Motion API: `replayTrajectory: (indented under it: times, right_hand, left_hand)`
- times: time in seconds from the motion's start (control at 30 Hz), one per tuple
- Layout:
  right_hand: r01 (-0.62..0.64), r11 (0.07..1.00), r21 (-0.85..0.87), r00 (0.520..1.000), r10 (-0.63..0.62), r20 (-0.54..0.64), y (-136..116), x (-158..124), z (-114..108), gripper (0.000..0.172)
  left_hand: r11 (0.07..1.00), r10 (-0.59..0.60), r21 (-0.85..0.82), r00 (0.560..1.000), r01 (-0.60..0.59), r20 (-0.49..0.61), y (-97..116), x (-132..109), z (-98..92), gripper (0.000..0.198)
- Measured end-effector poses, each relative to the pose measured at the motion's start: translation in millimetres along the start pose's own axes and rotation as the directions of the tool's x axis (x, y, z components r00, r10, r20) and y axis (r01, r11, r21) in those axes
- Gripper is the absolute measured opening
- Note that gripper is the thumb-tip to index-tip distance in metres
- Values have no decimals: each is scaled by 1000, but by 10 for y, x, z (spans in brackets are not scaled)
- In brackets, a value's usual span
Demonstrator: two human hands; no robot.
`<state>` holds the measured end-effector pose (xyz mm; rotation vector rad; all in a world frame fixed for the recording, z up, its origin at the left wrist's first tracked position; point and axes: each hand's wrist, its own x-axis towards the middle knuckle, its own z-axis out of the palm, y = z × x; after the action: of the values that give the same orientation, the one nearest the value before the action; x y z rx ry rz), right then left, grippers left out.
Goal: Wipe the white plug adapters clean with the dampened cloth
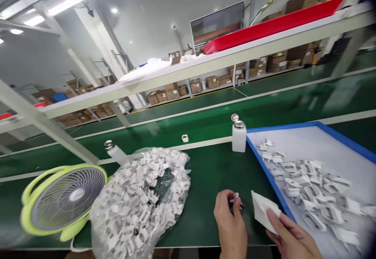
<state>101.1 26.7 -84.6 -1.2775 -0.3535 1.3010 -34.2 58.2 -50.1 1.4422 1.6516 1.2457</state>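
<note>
Over the green tabletop, my left hand [229, 221] is closed around a small white plug part with metal [235, 198], mostly hidden by the fingers. My right hand [289, 231] pinches a folded white wipe [263, 209] just to its right, apart from the plug part. Beside my right hand lies a white tray with a blue rim [266, 172], holding many loose white plug parts [311, 188]. Left of my hands, a clear plastic bag [98, 237] is filled with similar small white pieces [132, 200].
A white pump bottle [239, 137] stands by the tray's corner; another pump bottle [117, 153] leans behind the bag. A green fan [66, 200] sits at the left. One white piece [185, 138] rests on the green belt [205, 120]. A shelf [182, 71] crosses above.
</note>
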Motion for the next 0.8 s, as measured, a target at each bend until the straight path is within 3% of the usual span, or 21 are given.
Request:
replayTrajectory:
  times: [0.07, 0.17, 0.27, 0.33, 0.4, 0.5, 0.67, 0.73, 0.8]
  right_hand:
    - [1, 999, -48, 1000, 0, 12, 15, 49, -48, 59]
    - [262, 923, -281, 965, -249, 84, -11, 13, -113, 49]
    - [575, 650, -497, 815, -507, 280, -48, -62, -95, 32]
    - [697, 453, -557, 706, -570, 420, -44, -88, -31, 29]
    - [756, 327, -567, 635, -573, 517, -4, -91, 44, 29]
    - [808, 220, -546, 566, -546, 618, 115, -74, 99, 29]
    - [875, 58, -480, 441, -502, 744, 265, -57, -12, 40]
    - [880, 27, -474, 427, -483, 765, 238, -34, -29, 41]
    - [867, 23, -497, 452, -457, 767, 170, 13, 13, 39]
  left_hand:
    - [999, 39, 13, 998, -40, 38, -57, -58, 60, 12]
    - [997, 31, 59, 985, -42, 168, -93, -34, -90, 18]
    - [991, -31, 135, 956, -9, 291, -89, 56, -300, 53]
    - [984, -27, 176, 929, -42, 370, -87, 116, -380, 66]
    - [977, 33, 172, 880, -129, 473, -100, 162, -399, 60]
    - [957, 146, 135, 829, -256, 539, -146, 193, -359, 47]
    - [945, 175, 154, 845, -288, 506, -239, 182, -304, 48]
    - [943, 180, 155, 841, -295, 510, -260, 182, -301, 48]
    - [941, 185, 152, 835, -302, 518, -271, 187, -298, 47]
